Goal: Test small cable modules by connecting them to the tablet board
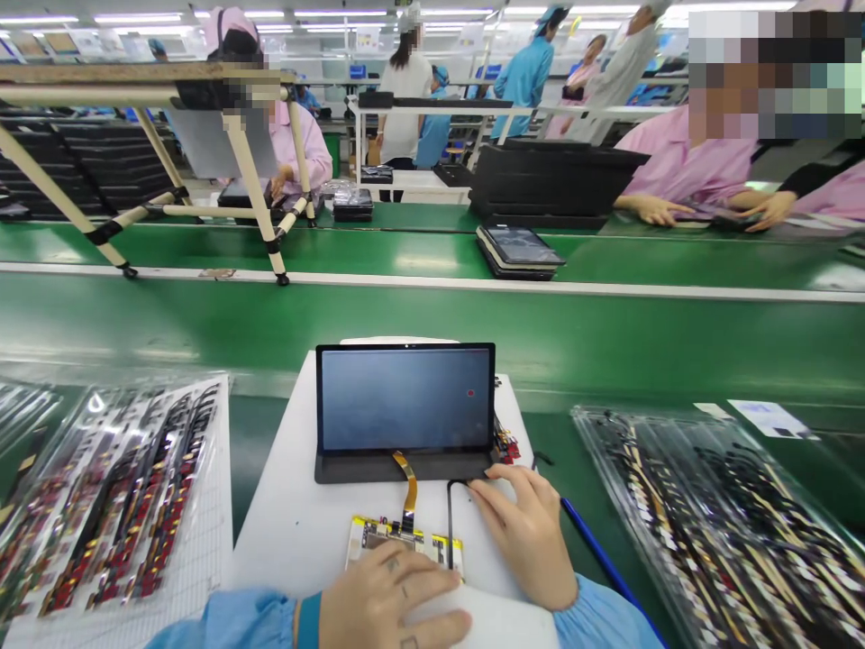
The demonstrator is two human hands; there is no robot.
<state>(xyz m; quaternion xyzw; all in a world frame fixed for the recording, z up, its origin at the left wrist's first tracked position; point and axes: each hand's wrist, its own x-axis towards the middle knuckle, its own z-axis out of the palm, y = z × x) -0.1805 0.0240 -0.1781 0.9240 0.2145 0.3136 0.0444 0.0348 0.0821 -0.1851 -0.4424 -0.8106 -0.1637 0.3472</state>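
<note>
A tablet screen (405, 401), lit grey-blue with a small red dot, stands tilted up on a dark base strip (378, 468). From its lower edge an orange flex cable (409, 482) runs down to a circuit board (365, 532) with yellow edges. My left hand (398, 595) lies over the near part of this board, fingers stretched out, hiding much of it. A thin black cable (450, 523) bends from the board up to the strip's right end. There, my right hand (523, 532) pinches the cable's upper end between thumb and fingers; the fingertips partly hide it.
A white work board (284, 505) lies under the parts. Clear trays of flex cables stand left (162, 487) and right (716, 523). A blue cord (601, 545) runs beside my right arm. Beyond the green conveyor (338, 315), people in pink sit with stacked tablets (519, 251).
</note>
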